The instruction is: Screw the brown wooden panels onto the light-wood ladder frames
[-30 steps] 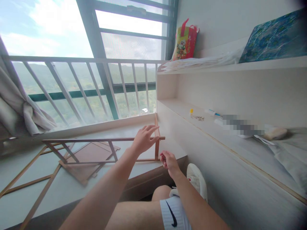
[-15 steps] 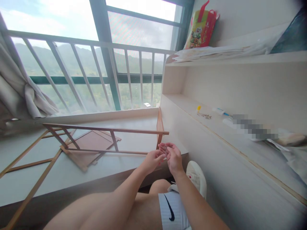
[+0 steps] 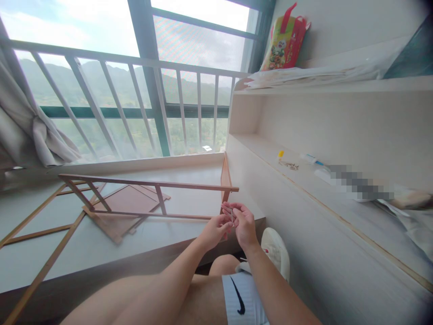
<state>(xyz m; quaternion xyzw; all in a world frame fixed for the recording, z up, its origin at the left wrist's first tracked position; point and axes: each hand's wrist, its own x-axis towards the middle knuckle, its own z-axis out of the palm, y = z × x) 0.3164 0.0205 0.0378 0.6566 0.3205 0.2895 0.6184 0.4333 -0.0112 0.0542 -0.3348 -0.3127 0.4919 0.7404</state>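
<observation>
A thin, bent metal rod that looks like a hex key (image 3: 232, 217) is between my two hands, close to the wooden frame's near right corner. My right hand (image 3: 245, 225) pinches it with thumb and fingers. With bent fingers, my left hand (image 3: 217, 229) meets its lower end; the exact contact is too small to make out. Just beyond them stands the brown wooden frame (image 3: 158, 184) on its long side, with short crossbars and an end panel (image 3: 226, 174) at its right.
Flat wooden panels (image 3: 126, 201) and another slatted frame (image 3: 43, 234) lie on the white window ledge (image 3: 189, 169). On the right shelf are several screws (image 3: 291, 166), a yellow-capped item (image 3: 280, 155) and plastic packaging (image 3: 307, 158). A railing (image 3: 135, 63) stands behind.
Both hands stay together by the frame's corner. The fingers have shifted slightly, and more of the metal rod shows now. The frame and panels have not moved.
</observation>
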